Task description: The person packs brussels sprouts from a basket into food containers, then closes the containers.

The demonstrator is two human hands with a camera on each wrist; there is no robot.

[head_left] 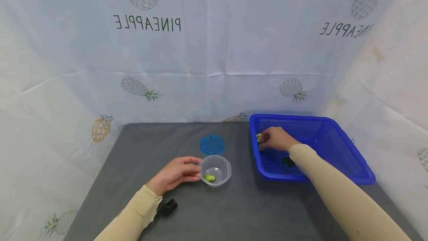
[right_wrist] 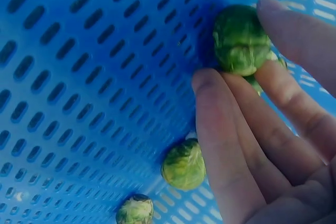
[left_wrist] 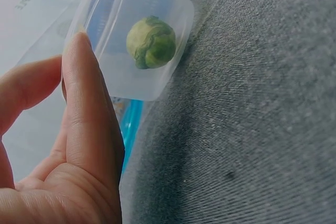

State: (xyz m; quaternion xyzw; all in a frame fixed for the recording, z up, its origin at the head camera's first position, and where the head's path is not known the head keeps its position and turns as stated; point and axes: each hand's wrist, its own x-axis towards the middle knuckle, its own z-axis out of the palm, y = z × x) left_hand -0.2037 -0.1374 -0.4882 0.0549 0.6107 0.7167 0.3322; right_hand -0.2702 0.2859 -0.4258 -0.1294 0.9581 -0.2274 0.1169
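Note:
In the head view my left hand (head_left: 178,173) pinches the left rim of a clear round plastic tub (head_left: 224,170). One Brussels sprout (head_left: 209,178) lies inside the tub; the left wrist view shows this sprout (left_wrist: 151,43) through the cloudy wall. My right hand (head_left: 279,139) reaches into a blue slotted basket (head_left: 337,151), near its left wall. Seen from the right wrist, its thumb and fingers pinch a dark green Brussels sprout (right_wrist: 240,39). Another sprout (right_wrist: 184,165) sits beside the fingers, and a further one (right_wrist: 135,210) lies lower along the basket.
A round blue lid (head_left: 212,144) lies flat on the grey cloth-covered table (head_left: 214,215), just behind the tub. A white curtain (head_left: 207,47) with printed pineapples hangs along the back and both sides. Black wrist gear (head_left: 167,206) shows under the left wrist.

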